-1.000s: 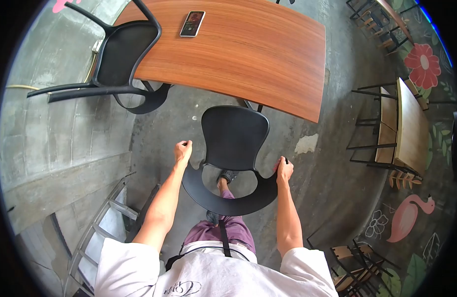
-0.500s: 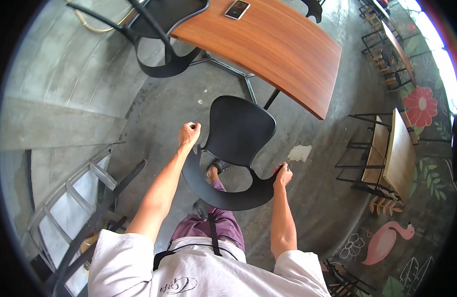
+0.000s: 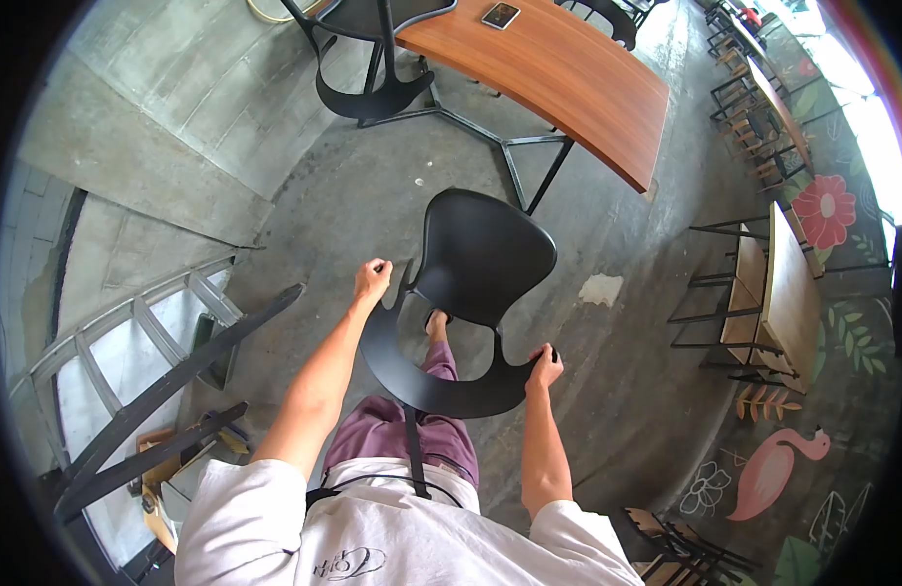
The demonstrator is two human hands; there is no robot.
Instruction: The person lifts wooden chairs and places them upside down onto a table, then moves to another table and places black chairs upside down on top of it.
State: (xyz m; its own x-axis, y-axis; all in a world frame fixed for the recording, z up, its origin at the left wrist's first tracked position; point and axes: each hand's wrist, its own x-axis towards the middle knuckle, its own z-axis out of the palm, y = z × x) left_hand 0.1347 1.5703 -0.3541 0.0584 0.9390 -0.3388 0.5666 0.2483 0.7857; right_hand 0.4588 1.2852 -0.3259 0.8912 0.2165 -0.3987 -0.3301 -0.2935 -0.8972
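Observation:
In front of my body is a black chair (image 3: 485, 256) with a smooth seat and a curved, open backrest (image 3: 441, 396). My left hand (image 3: 374, 281) is closed around the left end of the backrest's curve. On the other side, my right hand (image 3: 545, 369) is wrapped around the right end. The backrest is nearest me and the seat points towards a wooden table (image 3: 558, 83). A gap of bare floor shows between the seat and the table. The chair's legs are hidden under the seat, and my foot (image 3: 437, 320) shows through the backrest opening.
A phone (image 3: 501, 15) lies on the table, with another black chair (image 3: 377, 98) at its left end. Dark beams and a metal frame (image 3: 158, 332) stand at left. A light wooden table (image 3: 788, 303) stands by the painted wall at right.
The table now sits higher in view and farther from the chair, and more of its metal legs shows. Both hands keep their hold on the chair. My legs have shifted.

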